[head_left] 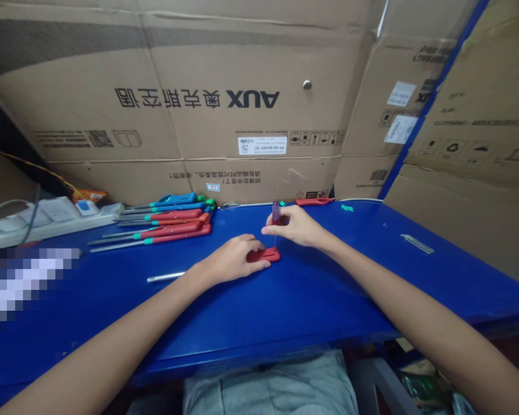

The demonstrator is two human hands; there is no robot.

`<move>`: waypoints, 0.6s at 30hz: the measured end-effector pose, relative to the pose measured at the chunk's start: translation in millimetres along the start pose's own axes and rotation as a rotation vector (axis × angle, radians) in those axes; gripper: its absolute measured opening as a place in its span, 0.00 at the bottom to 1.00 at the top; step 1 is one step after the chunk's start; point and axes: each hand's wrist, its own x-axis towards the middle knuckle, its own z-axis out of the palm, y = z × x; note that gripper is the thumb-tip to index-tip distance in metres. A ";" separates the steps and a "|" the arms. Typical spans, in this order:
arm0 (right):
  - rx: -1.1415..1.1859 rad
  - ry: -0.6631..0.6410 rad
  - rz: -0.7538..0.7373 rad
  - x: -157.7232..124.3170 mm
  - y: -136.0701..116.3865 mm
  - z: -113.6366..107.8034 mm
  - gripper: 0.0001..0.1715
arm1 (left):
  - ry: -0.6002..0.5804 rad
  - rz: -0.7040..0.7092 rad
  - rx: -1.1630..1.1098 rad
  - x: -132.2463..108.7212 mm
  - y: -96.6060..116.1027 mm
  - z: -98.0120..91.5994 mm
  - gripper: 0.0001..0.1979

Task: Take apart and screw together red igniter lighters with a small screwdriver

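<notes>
Both hands are meeting near the middle of the blue worktop [328, 288], just ahead of the person's body. The left hand [231, 262] is lying palm down with its fingers curled over a red handle [268, 255], pinning it flat against the worktop. Only the handle's right end is showing past the fingertips. The right hand [298, 226] is pinching a small screwdriver [275, 214] by its purplish translucent grip, with thumb and forefinger closed on it and the other fingers folding loosely behind. That tool is standing upright, its thin shaft running straight down so the tip is touching the exposed end of the red handle, just right of the left fingertips. The red handle's long axis is lying left to right across the worktop, and the small screwdriver's axis is meeting it from above, nearly at a right angle. The left hand is the one resting on the handle, while the right hand is sitting just above and behind it, reaching it only through the tool.

Off to the left, a row of screwdrivers [168, 222] with red, blue and teal grips is lying side by side, shafts pointing left, well apart from the hands. A loose metal shaft [164, 277] is lying nearer, just left of the left wrist. A spare red piece [313, 201] is lying along the back edge, and cardboard boxes [225, 98] are walling in the back and right
</notes>
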 end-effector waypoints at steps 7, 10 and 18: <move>-0.044 0.022 -0.055 -2.7 -7.7 -2.8 0.24 | -0.009 0.003 0.013 1.6 -0.4 -1.2 0.20; -0.070 0.054 -0.101 -2.5 -9.7 -4.2 0.24 | -0.001 0.007 0.004 1.6 -1.4 -0.8 0.20; -0.016 0.227 -0.121 -1.9 -0.9 -7.2 0.20 | -0.008 0.004 -0.004 1.0 -1.6 -1.2 0.21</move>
